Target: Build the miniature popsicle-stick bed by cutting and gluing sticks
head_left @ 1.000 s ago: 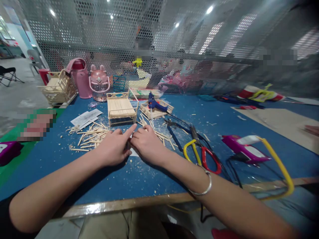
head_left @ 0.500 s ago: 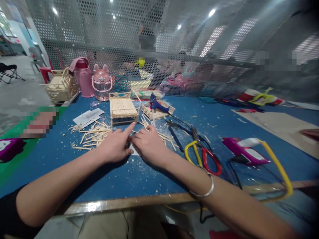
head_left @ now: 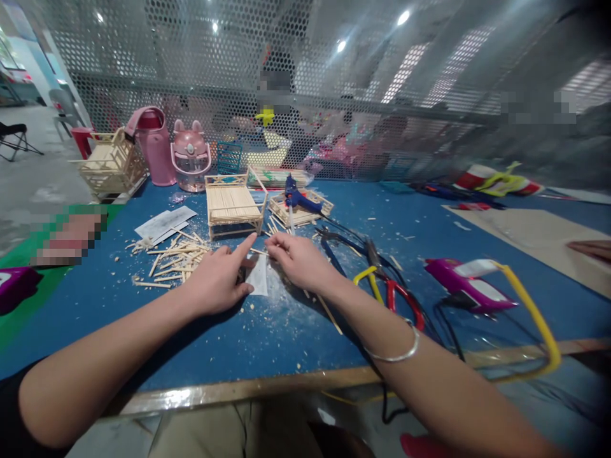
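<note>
Blue tabletop (head_left: 214, 356) has room along its near edge (head_left: 267, 387), left hand (head_left: 218, 280) spread, right hand (head_left: 300, 263) pinching a stick (head_left: 330, 315)

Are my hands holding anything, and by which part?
Your right hand seems to pinch a thin, pale wooden stick near one end; whether your left hand holds anything cannot be told.

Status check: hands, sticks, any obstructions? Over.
Left hand open beside white paper. Right hand at thin stick, grip unclear. Loose sticks piled beside left hand. Pliers close by right forearm.
</note>
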Demonstrator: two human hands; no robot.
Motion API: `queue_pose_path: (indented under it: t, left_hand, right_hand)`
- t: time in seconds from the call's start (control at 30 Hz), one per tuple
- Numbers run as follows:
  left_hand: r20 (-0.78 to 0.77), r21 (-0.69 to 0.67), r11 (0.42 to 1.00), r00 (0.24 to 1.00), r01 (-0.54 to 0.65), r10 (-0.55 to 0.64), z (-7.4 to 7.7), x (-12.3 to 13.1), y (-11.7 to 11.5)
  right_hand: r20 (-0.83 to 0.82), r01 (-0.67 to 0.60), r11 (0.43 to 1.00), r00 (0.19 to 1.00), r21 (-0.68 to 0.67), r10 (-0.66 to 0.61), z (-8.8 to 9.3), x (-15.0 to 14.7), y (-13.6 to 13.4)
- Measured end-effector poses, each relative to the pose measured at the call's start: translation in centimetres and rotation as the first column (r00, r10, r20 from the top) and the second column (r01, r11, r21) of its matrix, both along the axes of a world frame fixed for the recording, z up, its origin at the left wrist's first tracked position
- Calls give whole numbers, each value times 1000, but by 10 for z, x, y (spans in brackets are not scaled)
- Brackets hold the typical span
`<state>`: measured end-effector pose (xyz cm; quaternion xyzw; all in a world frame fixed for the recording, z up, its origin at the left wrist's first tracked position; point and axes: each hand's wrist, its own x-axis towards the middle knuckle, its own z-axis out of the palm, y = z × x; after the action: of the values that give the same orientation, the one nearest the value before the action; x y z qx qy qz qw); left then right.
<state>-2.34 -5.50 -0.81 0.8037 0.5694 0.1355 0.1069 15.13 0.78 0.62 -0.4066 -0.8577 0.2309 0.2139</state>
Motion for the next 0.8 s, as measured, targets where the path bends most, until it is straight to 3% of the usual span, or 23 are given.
queue_pose_path:
  t: [0.03, 0.1, 0.2, 0.4, 0.53, 0.8]
  left_hand:
    - [0, 0, 1000, 1000, 1, -1, 0, 0, 0]
    - [-4, -4, 1000, 1000, 0, 0, 1, 0, 0]
    - [-47, -1, 1000, 999, -10, 10, 3, 0, 0]
    - [-181, 52, 998, 983, -21, 30, 5, 5, -1]
    - [-206, 82, 996, 978, -17, 34, 4, 6, -2]
    - [-182, 82, 997, 983, -10, 25, 3, 6, -2]
  right_hand:
    - [24, 19, 994, 999, 104, -22, 2, 2, 0]
    - [132, -61, 975, 991, 214, 33, 5, 3, -1]
    - [357, -283, 916, 918, 285, 172, 2, -1, -6]
    - [556, -414, 812, 820, 412, 136, -5, -14, -19]
    - [568, -384, 816, 819, 432, 85, -3, -14, -19]
    - [513, -354, 846, 851, 398, 115, -5, -14, -18]
